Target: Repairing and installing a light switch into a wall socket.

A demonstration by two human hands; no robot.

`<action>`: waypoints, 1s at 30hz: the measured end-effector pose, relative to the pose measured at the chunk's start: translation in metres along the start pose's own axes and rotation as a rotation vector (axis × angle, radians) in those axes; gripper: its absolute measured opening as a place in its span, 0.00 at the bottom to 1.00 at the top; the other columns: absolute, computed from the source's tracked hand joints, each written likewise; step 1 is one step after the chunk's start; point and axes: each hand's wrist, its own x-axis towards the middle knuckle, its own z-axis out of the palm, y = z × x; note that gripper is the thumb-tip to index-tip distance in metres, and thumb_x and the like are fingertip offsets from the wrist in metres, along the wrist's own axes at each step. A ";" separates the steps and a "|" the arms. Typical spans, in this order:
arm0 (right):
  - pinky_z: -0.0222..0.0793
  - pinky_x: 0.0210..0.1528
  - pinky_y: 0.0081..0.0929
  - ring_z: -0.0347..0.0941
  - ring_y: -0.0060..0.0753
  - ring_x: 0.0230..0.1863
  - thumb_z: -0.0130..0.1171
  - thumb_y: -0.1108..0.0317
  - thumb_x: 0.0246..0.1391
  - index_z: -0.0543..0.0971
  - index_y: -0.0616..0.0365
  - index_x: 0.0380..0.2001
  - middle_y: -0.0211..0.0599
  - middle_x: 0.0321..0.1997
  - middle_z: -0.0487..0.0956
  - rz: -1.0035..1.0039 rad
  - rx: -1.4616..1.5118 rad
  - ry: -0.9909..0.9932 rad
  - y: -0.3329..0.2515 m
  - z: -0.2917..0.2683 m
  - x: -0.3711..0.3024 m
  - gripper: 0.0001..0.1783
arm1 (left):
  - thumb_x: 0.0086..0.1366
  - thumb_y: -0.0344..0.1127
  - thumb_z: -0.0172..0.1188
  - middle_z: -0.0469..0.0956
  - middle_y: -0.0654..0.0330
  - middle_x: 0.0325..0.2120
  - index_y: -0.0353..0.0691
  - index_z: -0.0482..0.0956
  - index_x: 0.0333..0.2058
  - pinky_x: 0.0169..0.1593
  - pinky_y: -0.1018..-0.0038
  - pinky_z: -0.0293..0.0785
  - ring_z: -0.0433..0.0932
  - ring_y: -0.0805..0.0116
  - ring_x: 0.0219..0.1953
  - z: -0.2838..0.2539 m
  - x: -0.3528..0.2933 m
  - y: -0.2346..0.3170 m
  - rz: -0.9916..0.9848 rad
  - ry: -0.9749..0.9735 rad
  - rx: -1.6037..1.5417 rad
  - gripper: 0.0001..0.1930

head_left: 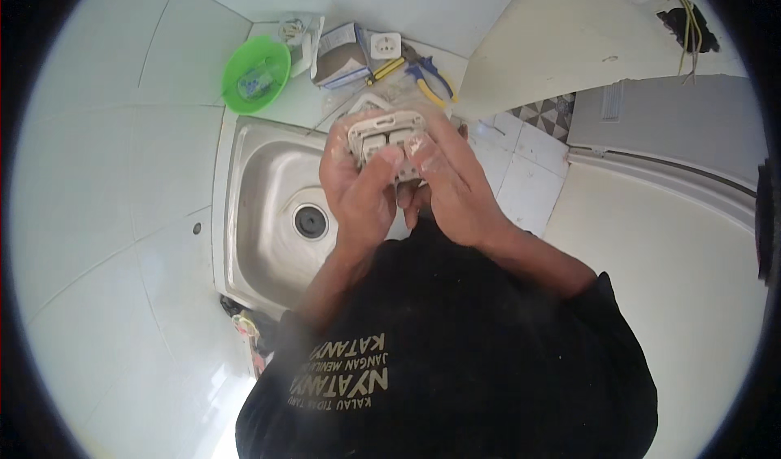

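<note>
Switch plate (387,136), a white double rocker, sits above the steel sink (268,207), clamped by both my hands: left fingers (382,162) and right fingers (421,146) closed around it. Pliers (431,77) lie unused on the counter (309,101); wall wires (690,28) hang unconnected.

switch plate (387,136) lower half behind fingers (382,162) (back unseen), green bowl (256,73) contents blurred

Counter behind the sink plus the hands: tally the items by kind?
Wall switch plate, held by left hand and right hand: 1
Green bowl: 1
Cardboard box: 1
White socket: 1
Pliers: 1
Yellow-handled screwdriver: 1
Total: 6
</note>
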 end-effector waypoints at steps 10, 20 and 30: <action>0.74 0.19 0.22 0.73 0.23 0.20 0.39 0.60 0.69 0.61 0.55 0.61 0.39 0.37 0.75 0.109 0.110 -0.055 0.024 -0.027 0.040 0.21 | 0.67 0.43 0.53 0.72 0.51 0.48 0.34 0.58 0.61 0.35 0.70 0.75 0.76 0.63 0.43 -0.026 0.029 -0.020 -0.049 -0.251 -0.265 0.29; 0.76 0.29 0.23 0.76 0.26 0.30 0.53 0.58 0.63 0.59 0.60 0.64 0.41 0.46 0.74 -0.048 -0.003 -0.117 -0.023 -0.031 0.016 0.31 | 0.69 0.34 0.52 0.71 0.49 0.51 0.26 0.57 0.61 0.56 0.71 0.67 0.72 0.66 0.52 0.016 0.004 0.018 0.205 -0.075 0.431 0.27; 0.76 0.31 0.22 0.75 0.26 0.36 0.59 0.58 0.60 0.58 0.60 0.64 0.40 0.48 0.73 -0.121 0.044 -0.174 -0.039 -0.034 -0.004 0.35 | 0.66 0.34 0.61 0.73 0.48 0.51 0.24 0.63 0.60 0.54 0.70 0.71 0.73 0.65 0.53 0.033 -0.011 0.043 0.222 -0.144 0.486 0.29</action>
